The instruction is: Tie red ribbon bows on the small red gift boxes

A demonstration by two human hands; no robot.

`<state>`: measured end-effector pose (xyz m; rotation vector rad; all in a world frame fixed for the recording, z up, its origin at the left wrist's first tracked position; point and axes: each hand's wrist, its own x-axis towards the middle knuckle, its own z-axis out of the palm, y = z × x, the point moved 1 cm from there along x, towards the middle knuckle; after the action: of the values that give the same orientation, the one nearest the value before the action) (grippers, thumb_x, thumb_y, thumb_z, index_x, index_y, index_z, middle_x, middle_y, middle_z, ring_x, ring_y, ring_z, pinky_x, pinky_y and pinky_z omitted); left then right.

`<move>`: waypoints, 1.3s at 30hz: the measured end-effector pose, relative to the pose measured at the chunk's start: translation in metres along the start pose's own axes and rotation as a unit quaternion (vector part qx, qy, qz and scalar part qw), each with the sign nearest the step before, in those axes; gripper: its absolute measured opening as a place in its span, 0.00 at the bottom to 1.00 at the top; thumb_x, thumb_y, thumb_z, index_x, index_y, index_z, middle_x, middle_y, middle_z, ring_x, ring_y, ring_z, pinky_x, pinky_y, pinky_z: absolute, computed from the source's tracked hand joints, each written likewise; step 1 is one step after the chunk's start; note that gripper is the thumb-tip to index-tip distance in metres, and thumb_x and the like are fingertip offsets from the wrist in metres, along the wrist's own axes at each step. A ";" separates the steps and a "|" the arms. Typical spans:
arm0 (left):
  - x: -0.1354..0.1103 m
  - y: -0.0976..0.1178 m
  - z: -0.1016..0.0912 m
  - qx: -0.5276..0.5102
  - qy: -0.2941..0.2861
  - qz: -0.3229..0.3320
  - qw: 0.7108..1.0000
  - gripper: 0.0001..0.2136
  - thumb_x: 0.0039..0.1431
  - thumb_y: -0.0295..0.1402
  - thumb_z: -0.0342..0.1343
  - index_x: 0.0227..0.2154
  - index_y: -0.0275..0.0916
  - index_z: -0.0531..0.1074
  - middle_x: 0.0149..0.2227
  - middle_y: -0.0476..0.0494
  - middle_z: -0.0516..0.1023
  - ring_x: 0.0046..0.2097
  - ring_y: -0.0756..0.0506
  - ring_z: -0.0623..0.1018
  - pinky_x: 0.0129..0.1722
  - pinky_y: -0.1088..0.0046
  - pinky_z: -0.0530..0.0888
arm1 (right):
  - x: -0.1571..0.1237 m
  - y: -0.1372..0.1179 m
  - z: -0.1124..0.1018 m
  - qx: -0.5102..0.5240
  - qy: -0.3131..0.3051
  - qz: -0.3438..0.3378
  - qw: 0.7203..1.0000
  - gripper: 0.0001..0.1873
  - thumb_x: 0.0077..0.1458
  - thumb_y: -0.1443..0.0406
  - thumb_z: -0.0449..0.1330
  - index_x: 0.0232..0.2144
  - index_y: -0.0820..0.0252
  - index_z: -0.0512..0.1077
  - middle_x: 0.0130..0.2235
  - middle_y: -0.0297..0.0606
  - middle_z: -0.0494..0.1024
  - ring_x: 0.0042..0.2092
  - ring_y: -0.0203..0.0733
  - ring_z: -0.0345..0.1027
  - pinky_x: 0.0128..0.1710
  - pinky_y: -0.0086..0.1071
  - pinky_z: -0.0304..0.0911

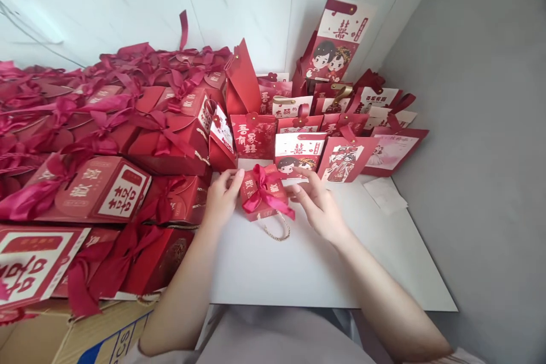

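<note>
A small red gift box (261, 183) stands on the white table, tied on top with a crimson ribbon bow (264, 193). A twisted cord handle (279, 232) loops out from its near side onto the tabletop. My left hand (225, 194) grips the box's left side, thumb on the near upper edge. On the right, my right hand (318, 202) has its thumb and fingers apart beside the box and the ribbon's end; whether a fingertip touches the ribbon is hard to tell.
Many similar ribboned boxes (91, 185) are piled at the left, above a cardboard carton (106, 333). Several upright red and white gift bags (298, 151) stand behind the box. A white paper (386, 195) lies right on the table (290, 278), near the grey wall (478, 125).
</note>
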<state>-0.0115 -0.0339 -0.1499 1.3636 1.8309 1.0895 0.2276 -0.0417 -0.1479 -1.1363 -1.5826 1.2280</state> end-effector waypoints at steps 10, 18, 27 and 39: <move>-0.032 0.069 0.001 0.232 -0.088 0.034 0.968 0.40 0.55 0.63 0.52 0.64 0.42 0.62 0.53 0.32 0.78 0.55 0.29 0.76 0.55 0.50 0.69 | 0.009 0.005 -0.007 0.138 0.091 0.007 0.986 0.20 0.63 0.49 0.58 0.49 0.56 0.68 0.22 0.27 0.73 0.20 0.34 0.64 0.21 0.28 0.61; -0.030 0.091 -0.014 0.305 -0.312 0.181 0.881 0.48 0.51 0.41 0.61 0.72 0.46 0.43 0.74 0.35 0.44 0.74 0.28 0.47 0.68 0.36 0.46 | 0.008 0.003 -0.011 0.133 0.091 -0.006 0.987 0.21 0.62 0.50 0.59 0.48 0.57 0.67 0.27 0.27 0.72 0.20 0.31 0.64 0.22 0.28 0.62; -0.060 0.087 0.018 0.355 -0.147 0.146 0.912 0.56 0.44 0.60 0.63 0.71 0.39 0.48 0.63 0.24 0.64 0.63 0.22 0.67 0.59 0.41 0.63 | 0.007 0.007 -0.010 0.116 0.074 0.000 0.990 0.21 0.62 0.49 0.60 0.48 0.57 0.69 0.28 0.28 0.73 0.21 0.32 0.64 0.25 0.30 0.67; -0.095 0.116 -0.078 0.297 -0.182 0.115 0.930 0.41 0.50 0.53 0.61 0.67 0.51 0.58 0.52 0.37 0.74 0.46 0.32 0.81 0.44 0.56 0.78 | 0.005 0.017 -0.014 0.108 0.089 0.006 0.990 0.19 0.60 0.53 0.63 0.46 0.57 0.70 0.27 0.28 0.73 0.20 0.32 0.63 0.25 0.31 0.67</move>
<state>0.0039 -0.1297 -0.0115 2.0111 1.8127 0.3286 0.2422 -0.0315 -0.1616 -1.0854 -1.2782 1.2368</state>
